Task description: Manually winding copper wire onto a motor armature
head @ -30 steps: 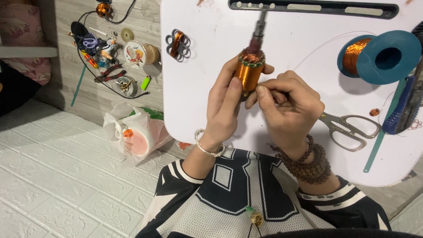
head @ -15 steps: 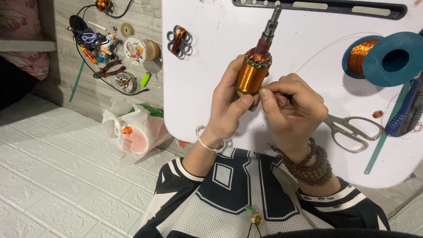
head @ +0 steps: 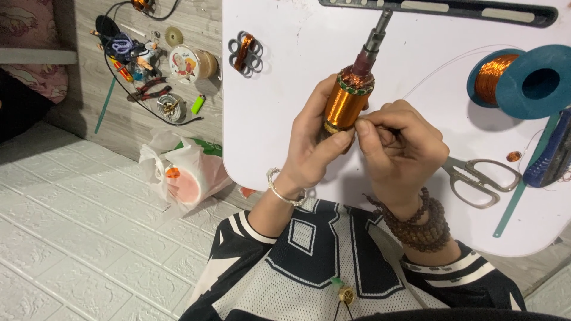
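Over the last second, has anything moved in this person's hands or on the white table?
Little has moved. The copper-wound rotor has tipped, its shaft now leaning to the upper right rather than standing nearly straight up. The left hand still grips it, and the right hand still pinches at its lower end. The wire spool and scissors lie where they were on the table.

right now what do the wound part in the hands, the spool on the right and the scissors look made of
Wound rotor: glossy orange windings, likely enamelled copper wire, on a dull grey metal shaft.
Spool: matte teal flanges, probably plastic, holding the same coppery wire.
Scissors: bare silvery metal with a soft sheen, handles included, apparently steel.
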